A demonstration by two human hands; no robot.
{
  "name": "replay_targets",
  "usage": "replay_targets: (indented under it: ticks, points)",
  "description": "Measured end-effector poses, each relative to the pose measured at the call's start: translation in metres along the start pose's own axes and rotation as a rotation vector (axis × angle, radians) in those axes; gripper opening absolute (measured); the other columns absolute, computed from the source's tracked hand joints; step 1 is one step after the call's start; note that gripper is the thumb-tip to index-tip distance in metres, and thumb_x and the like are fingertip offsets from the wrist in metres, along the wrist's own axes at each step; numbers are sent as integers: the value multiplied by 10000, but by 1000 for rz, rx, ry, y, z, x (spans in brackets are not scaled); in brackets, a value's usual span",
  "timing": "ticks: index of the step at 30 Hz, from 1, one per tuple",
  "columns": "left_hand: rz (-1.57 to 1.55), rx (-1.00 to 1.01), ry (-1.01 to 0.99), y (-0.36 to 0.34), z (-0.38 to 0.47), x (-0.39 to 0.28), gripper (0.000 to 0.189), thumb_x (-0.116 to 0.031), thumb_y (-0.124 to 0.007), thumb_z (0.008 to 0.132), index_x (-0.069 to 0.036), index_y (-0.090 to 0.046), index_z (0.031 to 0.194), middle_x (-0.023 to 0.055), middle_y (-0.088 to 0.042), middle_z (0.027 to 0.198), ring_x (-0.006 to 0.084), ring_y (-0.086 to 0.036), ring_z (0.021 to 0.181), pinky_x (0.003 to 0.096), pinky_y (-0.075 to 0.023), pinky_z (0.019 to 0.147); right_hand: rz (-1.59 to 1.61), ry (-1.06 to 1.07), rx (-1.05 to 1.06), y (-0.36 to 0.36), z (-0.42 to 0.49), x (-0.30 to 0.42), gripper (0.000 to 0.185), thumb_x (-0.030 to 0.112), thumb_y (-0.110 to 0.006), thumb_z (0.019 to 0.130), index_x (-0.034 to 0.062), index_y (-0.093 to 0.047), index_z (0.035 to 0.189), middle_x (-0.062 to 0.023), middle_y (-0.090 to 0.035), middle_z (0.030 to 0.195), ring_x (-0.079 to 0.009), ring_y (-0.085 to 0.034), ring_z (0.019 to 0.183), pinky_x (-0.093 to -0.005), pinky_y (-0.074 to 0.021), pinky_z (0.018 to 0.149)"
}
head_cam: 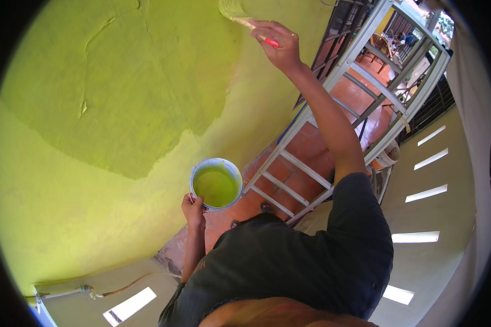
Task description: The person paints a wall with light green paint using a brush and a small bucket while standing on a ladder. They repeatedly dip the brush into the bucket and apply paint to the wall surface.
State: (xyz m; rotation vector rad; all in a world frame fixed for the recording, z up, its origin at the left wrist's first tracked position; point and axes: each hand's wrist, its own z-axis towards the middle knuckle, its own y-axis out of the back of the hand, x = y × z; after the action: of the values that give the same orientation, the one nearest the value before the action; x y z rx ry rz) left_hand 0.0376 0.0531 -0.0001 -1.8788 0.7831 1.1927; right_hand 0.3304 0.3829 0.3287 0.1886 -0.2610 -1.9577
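My right hand (pixel 279 44) is raised and grips the handle of a paintbrush (pixel 241 21), whose end is red. Its bristles touch the wall (pixel 167 81) near the top of the view. Darker, wet-looking green covers a broad patch of this wall, with lighter yellow-green below and to the right of it. In my left hand (pixel 194 209) is the rim of a round bucket (pixel 195 171), held level in front of my body. Green liquid paint (pixel 216 186) lies inside. A crack or peeling seam runs through the darker patch.
An aluminium stepladder (pixel 288 190) stands right of my body on the red tiled floor (pixel 311 143). A barred metal grille (pixel 331 41) is beside the painted wall. At lower left are a pipe with a tap (pixel 91 291) and a hose (pixel 127 285). Another bucket (pixel 386 155) is behind the ladder.
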Motion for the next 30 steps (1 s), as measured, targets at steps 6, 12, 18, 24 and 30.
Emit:
replay_targets:
  ticks: [6, 12, 18, 24, 30]
  points:
    - [6, 5, -22, -8, -5, 2, 194, 52, -647, 857, -79, -504, 854, -5, -513, 640, 72, -445, 426, 258, -468, 421, 127, -184, 469, -15, -154, 24, 112, 47, -747, 867, 97, -769, 965, -34, -761, 1092, -236, -731, 985, -350, -609, 800]
    - [4, -27, -62, -24, -16, 4, 210, 53, -646, 866, -92, -496, 838, -11, -505, 633, 71, -438, 424, 250, -443, 418, 125, -153, 406, 8, -54, -10, 65, 78, -756, 892, 65, -768, 955, -47, -770, 1086, -241, -747, 889, -342, -613, 755]
    - [-44, -57, -101, -61, -30, 6, 214, 60, -637, 872, -95, -492, 838, -8, -509, 632, 70, -438, 430, 244, -426, 417, 55, 85, -73, 30, 62, -28, 130, 35, -790, 837, 93, -778, 952, -34, -770, 1076, -220, -745, 904, -313, -624, 751]
    - [-66, -100, -122, -99, -44, 12, 201, 60, -624, 873, -93, -495, 852, -14, -512, 644, 64, -434, 436, 241, -414, 415, 45, 56, 34, 0, -62, -15, 206, -19, -774, 784, 99, -778, 952, -44, -745, 1146, -242, -726, 1015, -349, -629, 790]
    - [-66, -139, -114, -123, -63, 33, 185, 56, -628, 864, -84, -506, 867, -9, -521, 650, 64, -441, 439, 243, -413, 415, 278, -377, 195, 6, -224, 15, 178, -23, -766, 806, 64, -771, 961, -78, -747, 1119, -268, -734, 976, -351, -618, 792]
